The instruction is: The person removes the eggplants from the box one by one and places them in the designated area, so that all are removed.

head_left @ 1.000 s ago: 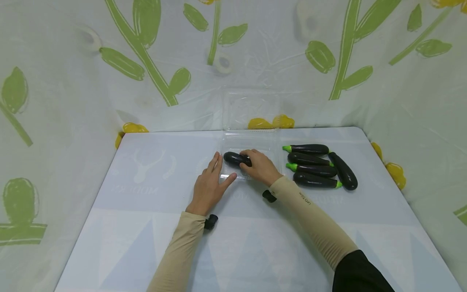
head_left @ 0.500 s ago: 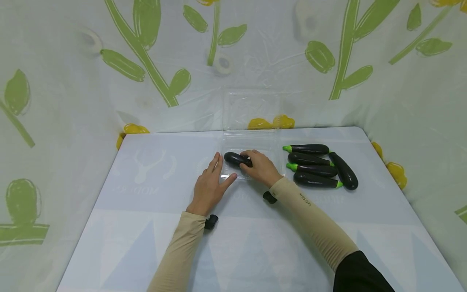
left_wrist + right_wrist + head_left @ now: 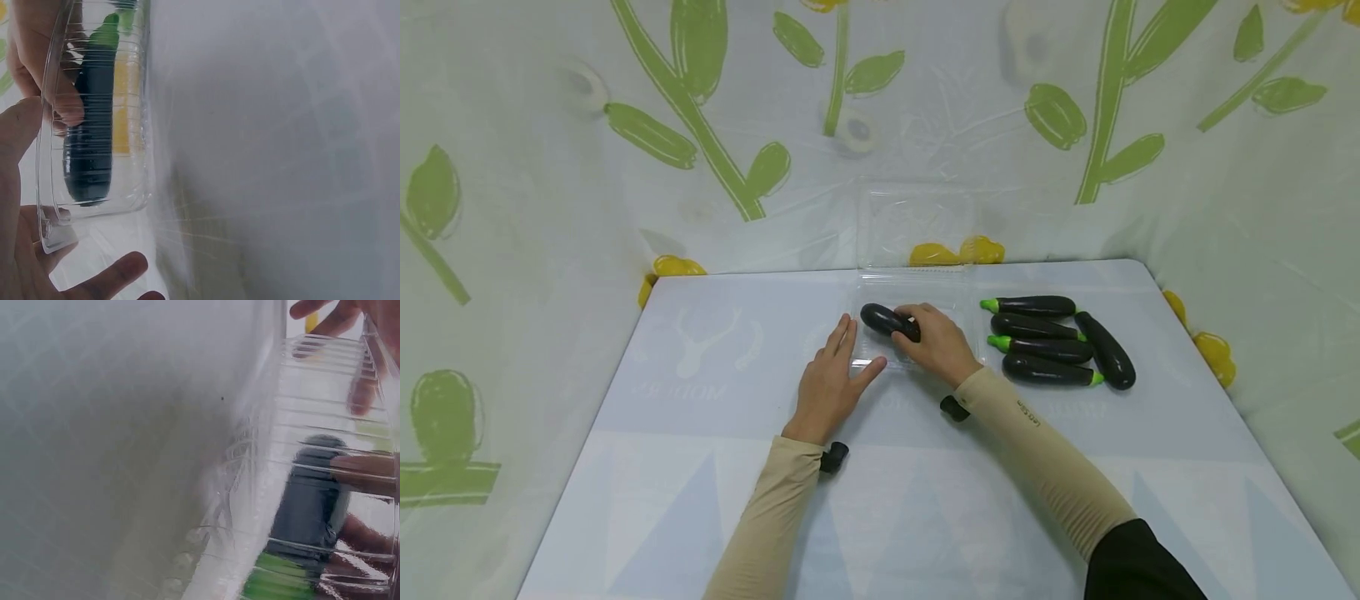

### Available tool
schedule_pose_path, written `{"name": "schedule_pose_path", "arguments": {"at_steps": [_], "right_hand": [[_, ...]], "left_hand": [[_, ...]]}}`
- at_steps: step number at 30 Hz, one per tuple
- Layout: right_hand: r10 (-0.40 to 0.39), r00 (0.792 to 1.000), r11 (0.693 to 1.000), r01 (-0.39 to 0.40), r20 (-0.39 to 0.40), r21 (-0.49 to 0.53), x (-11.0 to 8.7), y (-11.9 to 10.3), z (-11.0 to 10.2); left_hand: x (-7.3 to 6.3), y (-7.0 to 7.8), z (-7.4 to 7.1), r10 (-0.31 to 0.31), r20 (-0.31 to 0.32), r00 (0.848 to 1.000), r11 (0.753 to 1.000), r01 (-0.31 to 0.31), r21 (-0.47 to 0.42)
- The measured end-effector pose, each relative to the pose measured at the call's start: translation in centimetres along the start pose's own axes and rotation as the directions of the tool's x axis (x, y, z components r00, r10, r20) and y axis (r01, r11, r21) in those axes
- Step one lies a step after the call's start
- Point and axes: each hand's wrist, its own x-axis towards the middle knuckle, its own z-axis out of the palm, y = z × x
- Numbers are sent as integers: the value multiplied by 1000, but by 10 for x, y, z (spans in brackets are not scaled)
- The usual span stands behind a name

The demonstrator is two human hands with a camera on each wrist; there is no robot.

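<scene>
My right hand point(image 3: 942, 343) grips a dark eggplant point(image 3: 880, 317) between thumb and fingers, inside a clear plastic clamshell box point(image 3: 880, 289). The palm hides the eggplant's right end in the head view. Seen through the box wall in the left wrist view, the eggplant point(image 3: 94, 125) has a green stem end. My left hand point(image 3: 829, 383) lies at the box's near left corner, fingers extended along its side and thumb spread towards the front edge. In the left wrist view the left thumb point(image 3: 22, 128) touches the box rim.
Several more eggplants point(image 3: 1048, 350) lie to the right of the box, most side by side and one slanted at their right end. The box's clear lid point(image 3: 917, 218) stands open against the patterned curtain point(image 3: 925, 108) behind the white table point(image 3: 685, 467).
The eggplant in my right hand has tilted, its left end shifting slightly towards the back of the box. My left hand stays at the corner.
</scene>
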Motion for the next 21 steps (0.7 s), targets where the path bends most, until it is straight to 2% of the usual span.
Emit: {"name": "schedule_pose_path", "arguments": {"at_steps": [9, 16, 21], "right_hand": [[-60, 985, 996, 70, -160, 62, -5, 3, -1], [-107, 951, 982, 147, -288, 119, -6, 2, -3], [-103, 936, 978, 157, -336, 137, -8, 0, -8]], "left_hand": [[2, 0, -2, -22, 27, 999, 998, 24, -54], [4, -1, -4, -20, 17, 1000, 998, 21, -60], [4, -1, -4, -31, 28, 999, 998, 32, -60]]}}
